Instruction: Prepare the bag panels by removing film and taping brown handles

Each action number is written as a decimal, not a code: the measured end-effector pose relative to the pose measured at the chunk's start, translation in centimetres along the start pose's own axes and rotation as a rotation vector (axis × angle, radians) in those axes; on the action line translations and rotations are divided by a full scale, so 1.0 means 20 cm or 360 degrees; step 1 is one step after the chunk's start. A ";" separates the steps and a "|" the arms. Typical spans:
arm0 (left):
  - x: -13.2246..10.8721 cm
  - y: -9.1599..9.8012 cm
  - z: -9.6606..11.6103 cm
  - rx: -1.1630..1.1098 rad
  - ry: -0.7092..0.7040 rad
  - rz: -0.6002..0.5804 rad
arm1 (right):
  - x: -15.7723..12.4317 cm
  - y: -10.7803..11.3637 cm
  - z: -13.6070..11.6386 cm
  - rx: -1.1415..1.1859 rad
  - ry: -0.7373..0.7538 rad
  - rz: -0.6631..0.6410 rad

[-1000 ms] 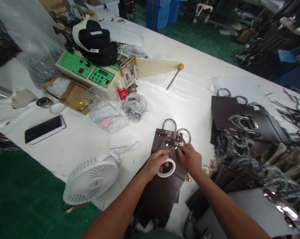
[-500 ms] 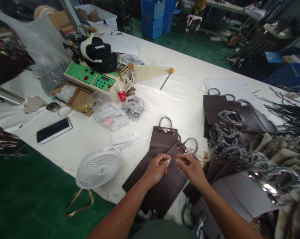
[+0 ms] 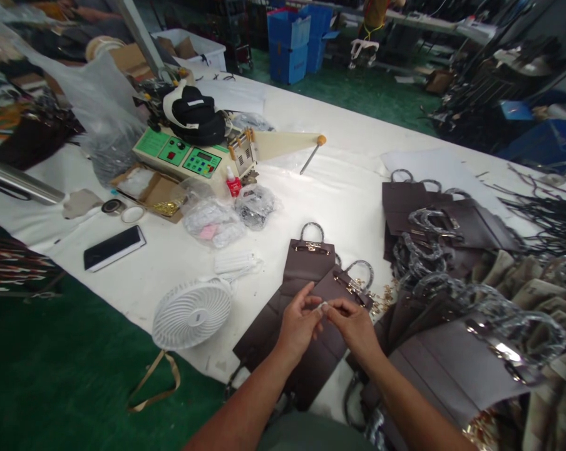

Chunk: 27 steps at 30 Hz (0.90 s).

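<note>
My left hand pinches a small whitish piece, too small to name. From the other side, the fingertips of my right hand are closed on the same piece. Both hands are held over dark brown bag panels that overlap on the table. Each panel has a plastic-wrapped loop handle and gold-coloured fittings near its top edge. Loose small gold-coloured metal pieces lie just beyond my right hand.
More brown bag panels are piled at the right. On the left are a white fan, a phone, bags of small parts and a box. Behind stands a machine with green panels.
My right hand has moved left, and its fingertips now meet those of my left hand at the small whitish piece. The view has shifted slightly.
</note>
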<state>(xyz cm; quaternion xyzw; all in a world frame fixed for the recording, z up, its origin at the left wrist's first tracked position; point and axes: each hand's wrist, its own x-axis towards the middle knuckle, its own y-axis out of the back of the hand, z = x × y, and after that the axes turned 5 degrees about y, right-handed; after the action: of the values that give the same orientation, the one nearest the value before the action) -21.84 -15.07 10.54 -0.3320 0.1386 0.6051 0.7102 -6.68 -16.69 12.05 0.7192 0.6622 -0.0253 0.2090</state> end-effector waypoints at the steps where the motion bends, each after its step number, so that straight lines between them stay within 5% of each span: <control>1: 0.01 0.00 0.00 -0.0027 0.0015 0.0012 | 0.00 0.00 0.00 -0.0074 0.0052 0.0029; 6: 0.06 0.01 0.03 0.0388 0.0081 0.0016 | 0.05 0.04 -0.03 -0.0357 0.0263 0.0102; 10: 0.09 0.03 0.08 0.0594 -0.0146 0.0045 | 0.14 0.09 -0.04 -0.0498 0.0203 0.0188; 16: 0.14 0.04 0.17 0.0716 -0.0269 -0.0061 | 0.26 0.12 -0.07 -0.0339 0.0041 -0.0253; 22: 0.23 0.07 0.14 -0.0048 0.0408 -0.0187 | 0.33 0.10 -0.13 -0.0522 0.0369 -0.0466; 27: 0.44 0.12 0.04 -0.0281 0.0562 -0.0125 | 0.56 0.08 -0.09 -0.0441 0.0297 -0.0516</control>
<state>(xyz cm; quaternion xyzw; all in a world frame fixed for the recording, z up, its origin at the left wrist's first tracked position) -22.21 -7.78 5.17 -0.4990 0.1943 0.5191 0.6662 -4.24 -5.64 10.62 0.5670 0.7827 0.0991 0.2368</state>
